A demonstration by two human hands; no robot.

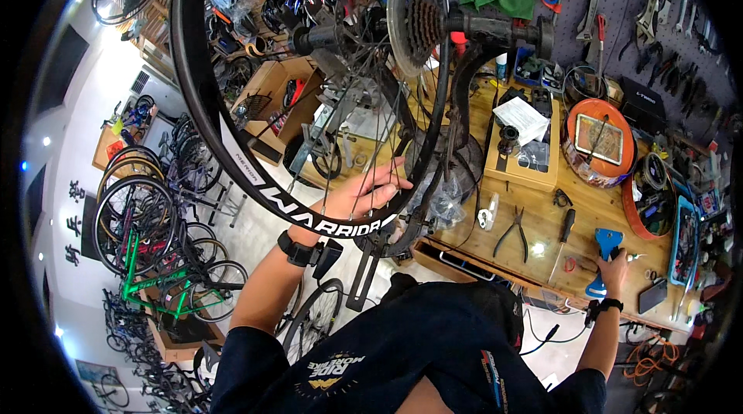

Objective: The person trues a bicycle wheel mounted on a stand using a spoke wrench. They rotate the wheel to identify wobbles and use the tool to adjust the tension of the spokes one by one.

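Observation:
A black bicycle wheel (219, 131) with white lettering stands upright in a truing stand (469, 77), its rear cassette (418, 25) near the top. My left hand (362, 191) reaches among the spokes at the lower rim. Its fingers are curled at the rim's inner side, where spokes partly cover them. On the right of the wooden bench, my right hand (614, 268) grips a flat blue tool (609, 241) that looks like a spoke tension meter. The hand hides the tool's middle.
Pliers (511, 234) and a screwdriver (568, 226) lie on the workbench (495, 259), left of the blue tool. A phone (652, 295) lies near its front edge. Behind them are a cardboard box (526, 174) and an orange round tray (571, 121). Bicycles (143, 275) fill the left side.

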